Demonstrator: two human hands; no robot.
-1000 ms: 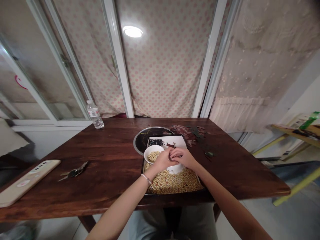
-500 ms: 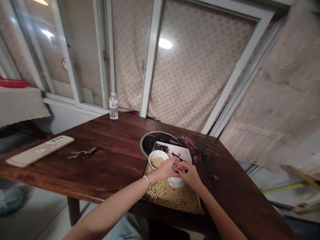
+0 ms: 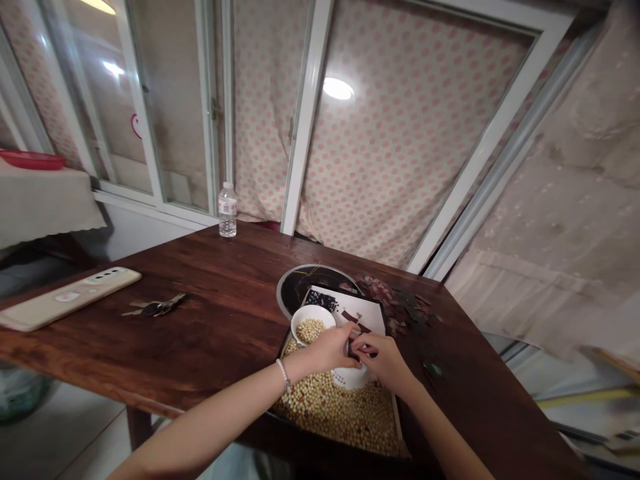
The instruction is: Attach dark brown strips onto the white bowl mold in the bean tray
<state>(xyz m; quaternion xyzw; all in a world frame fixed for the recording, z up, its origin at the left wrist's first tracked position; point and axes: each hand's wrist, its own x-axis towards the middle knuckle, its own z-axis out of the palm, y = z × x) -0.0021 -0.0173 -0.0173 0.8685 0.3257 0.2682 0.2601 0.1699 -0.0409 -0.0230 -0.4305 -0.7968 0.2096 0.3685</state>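
Well, the left hand (image 3: pixel 325 351) and right hand (image 3: pixel 380 363) are together, fingertips meeting at a small dark scrap (image 3: pixel 355 349), though any grip is hidden. They hang above a white perforated strainer (image 3: pixel 349 378) sunk among pale round beans (image 3: pixel 335 413) in a black-rimmed tray (image 3: pixel 300 432) on the dark wooden bench (image 3: pixel 200 280).

Window: white-framed glass panes (image 3: pixel 165 113) are set beyond the left hand (image 3: pixel 325 350) | Wall: pink-dotted cloth (image 3: pixel 410 147) is hung beyond the right hand (image 3: pixel 383 363) | Light: a round lamp (image 3: pixel 337 88) is seen above both | Furniture: a dark wooden table (image 3: pixel 200 267) is spread beneath both | Floor: pale tiles (image 3: pixel 75 440) are seen left of the table
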